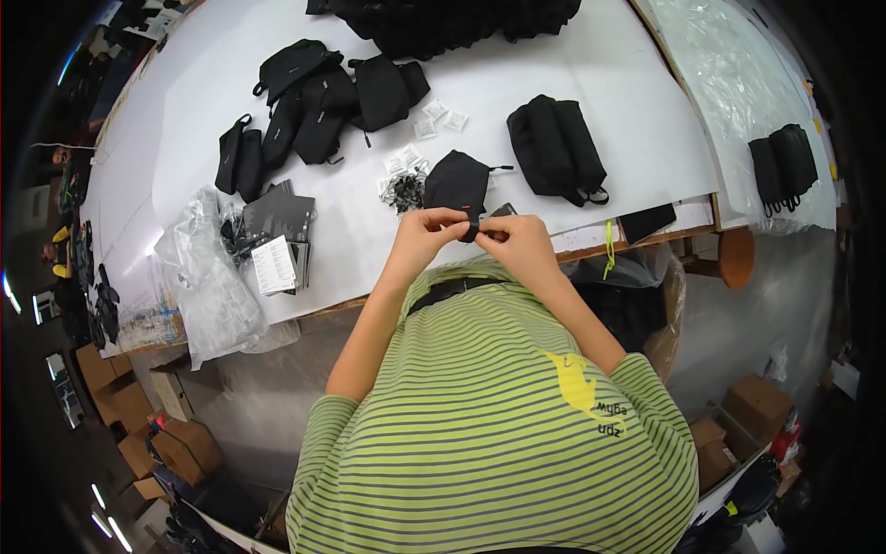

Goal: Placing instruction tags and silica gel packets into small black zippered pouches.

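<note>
Bare tabletop (554, 65) btwn pouch piles (323, 97) & black bag (556, 148).

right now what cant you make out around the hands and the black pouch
- Head view: the lower end of the black pouch is covered by the left hand and right hand.
- What the fingertips pinch is too small to tell.
- The pile of black bags is cut off by the top edge.
- The small white packets are too small to identify.
</note>
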`<state>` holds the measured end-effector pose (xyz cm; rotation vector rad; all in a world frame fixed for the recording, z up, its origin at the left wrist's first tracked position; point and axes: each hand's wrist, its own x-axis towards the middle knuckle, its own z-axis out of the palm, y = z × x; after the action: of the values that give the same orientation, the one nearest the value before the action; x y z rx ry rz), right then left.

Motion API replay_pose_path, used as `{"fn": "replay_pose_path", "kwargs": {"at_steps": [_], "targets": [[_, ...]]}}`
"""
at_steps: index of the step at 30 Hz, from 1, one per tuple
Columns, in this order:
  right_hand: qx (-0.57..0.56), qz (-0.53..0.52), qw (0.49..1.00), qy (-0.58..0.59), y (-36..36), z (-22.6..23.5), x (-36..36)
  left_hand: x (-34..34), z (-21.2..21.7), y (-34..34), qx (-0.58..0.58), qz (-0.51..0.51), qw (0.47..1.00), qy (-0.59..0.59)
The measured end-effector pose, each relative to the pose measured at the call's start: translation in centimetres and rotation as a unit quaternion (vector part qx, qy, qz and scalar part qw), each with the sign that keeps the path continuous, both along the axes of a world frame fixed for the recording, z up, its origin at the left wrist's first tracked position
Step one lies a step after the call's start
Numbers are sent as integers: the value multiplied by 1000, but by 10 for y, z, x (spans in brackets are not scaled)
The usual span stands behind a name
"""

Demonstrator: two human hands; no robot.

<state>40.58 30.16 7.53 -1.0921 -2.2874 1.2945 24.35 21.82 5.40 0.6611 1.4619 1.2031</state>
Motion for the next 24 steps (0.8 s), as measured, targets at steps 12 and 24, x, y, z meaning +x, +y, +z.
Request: {"fn": "replay_pose_path", "kwargs": {"at_steps": [12, 24], "targets": [[-310, -70, 916, 246, 4, -3, 5, 18, 27, -12, 130, 181, 951, 215], [-355, -64, 879, 314, 2, 20, 17, 30, 54, -24, 109, 91, 983, 117]]}}
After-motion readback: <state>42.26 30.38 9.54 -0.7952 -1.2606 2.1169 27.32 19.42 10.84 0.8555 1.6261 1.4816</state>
